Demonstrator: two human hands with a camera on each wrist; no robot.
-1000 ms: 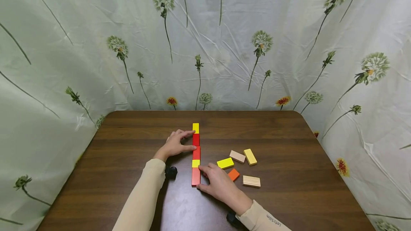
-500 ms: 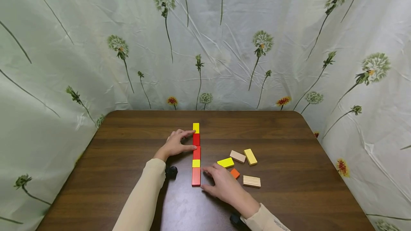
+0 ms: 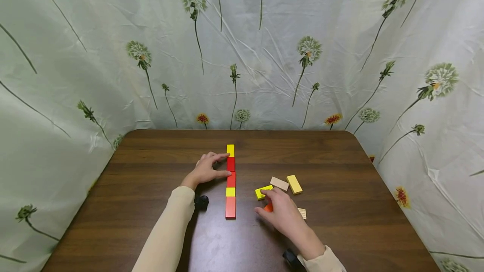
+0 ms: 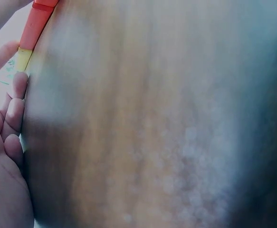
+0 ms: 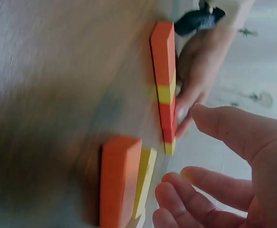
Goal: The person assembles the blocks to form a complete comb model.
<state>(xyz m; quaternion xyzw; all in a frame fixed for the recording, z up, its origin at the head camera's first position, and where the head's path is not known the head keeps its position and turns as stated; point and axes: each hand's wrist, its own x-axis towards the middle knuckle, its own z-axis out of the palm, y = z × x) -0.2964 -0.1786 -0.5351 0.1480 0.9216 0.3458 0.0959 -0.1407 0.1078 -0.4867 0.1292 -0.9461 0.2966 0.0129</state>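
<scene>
A straight row of red and yellow wooden blocks runs front to back on the table, from a yellow block at the far end to a longer red block nearest me. From its left side, my left hand touches the row with index finger and thumb, the thumb at a middle red block. My right hand hovers over the loose blocks, fingers spread and holding nothing. Partly beneath it lie an orange block and a bright yellow block.
Behind the right hand lie a pale wooden block and a light yellow block. A striped wooden block is half hidden by that hand. Past the brown table's far edge hangs a flowered curtain.
My right hand has come away from the nearest red block and moved right, over the orange and yellow blocks. The left hand and the row have stayed put.
</scene>
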